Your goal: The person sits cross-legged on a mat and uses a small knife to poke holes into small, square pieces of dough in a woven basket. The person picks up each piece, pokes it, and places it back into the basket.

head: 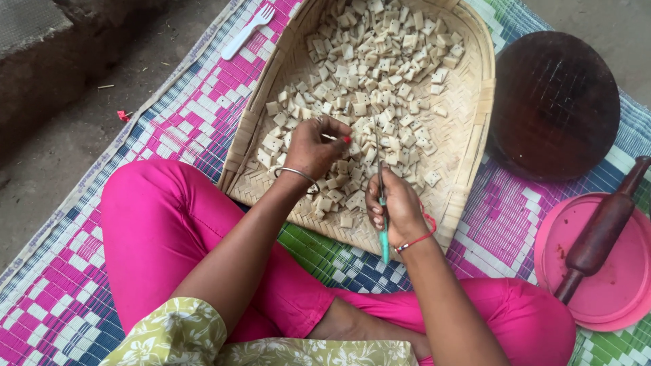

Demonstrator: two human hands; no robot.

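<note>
A woven bamboo tray [466, 129] lies on the mat before me, filled with several small pale square dough pieces [369, 64]. My left hand [313, 146] hovers over the tray's near part, fingers pinched on one piece, a metal bangle on the wrist. My right hand [395, 207] rests at the tray's near rim, closed around a thin tool with a teal handle [384, 237] and a metal tip pointing into the pieces. A red thread circles that wrist.
A dark round wooden board [555, 102] sits right of the tray. A pink plastic lid [603, 271] carries a brown rolling pin [600, 230]. A white plastic fork [247, 30] lies on the pink-patterned mat [196, 115]. My pink-trousered crossed legs [156, 230] fill the foreground.
</note>
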